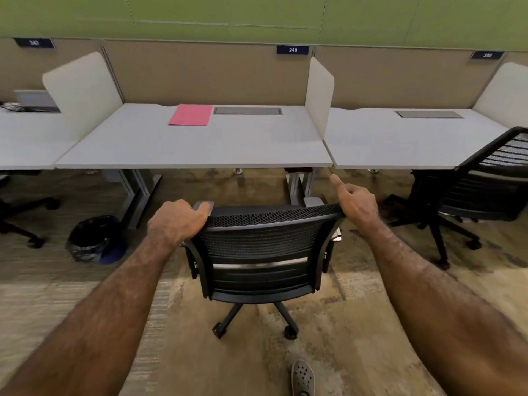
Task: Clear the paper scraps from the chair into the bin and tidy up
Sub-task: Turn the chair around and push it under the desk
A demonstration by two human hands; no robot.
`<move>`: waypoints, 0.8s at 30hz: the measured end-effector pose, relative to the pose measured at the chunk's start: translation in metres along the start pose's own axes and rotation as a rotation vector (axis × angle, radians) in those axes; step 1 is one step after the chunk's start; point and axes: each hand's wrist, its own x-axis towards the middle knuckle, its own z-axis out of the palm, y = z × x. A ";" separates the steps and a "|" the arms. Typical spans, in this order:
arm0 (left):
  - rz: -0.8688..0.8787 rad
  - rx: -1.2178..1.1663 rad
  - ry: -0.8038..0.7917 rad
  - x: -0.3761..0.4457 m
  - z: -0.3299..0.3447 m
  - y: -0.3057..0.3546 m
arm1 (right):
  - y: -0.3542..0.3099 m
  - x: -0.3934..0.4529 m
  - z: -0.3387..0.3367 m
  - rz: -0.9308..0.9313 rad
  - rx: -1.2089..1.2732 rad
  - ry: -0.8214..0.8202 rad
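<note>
Black mesh chair (260,241), pink folder (191,115) on pale grey desk (160,144), green wall (257,15).

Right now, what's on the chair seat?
Cannot tell: the chair backrest hides the seat, so any scraps are out of sight. The left hand and right hand grip its top edge.

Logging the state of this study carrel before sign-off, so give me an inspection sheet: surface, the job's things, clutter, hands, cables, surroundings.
Surface: grey desk, labelled 248 on the panel behind; bare apart from the folder.
Job's things: black mesh chair faces the desk, seat hidden by its backrest; bin with black liner stands on the floor to the left, by the desk leg. No paper scraps seen.
Clutter: pink folder lies flat at the back of the desk.
Hands: left hand grips the backrest's top left corner; right hand rests on its top right corner, index finger extended.
Cables: nothing seen.
Surroundings: second chair at the right-hand desk; patterned carpet; green wall above.
</note>
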 end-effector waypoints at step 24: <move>-0.023 -0.033 0.234 0.024 -0.020 -0.089 | -0.049 -0.016 0.071 -0.453 -0.491 -0.053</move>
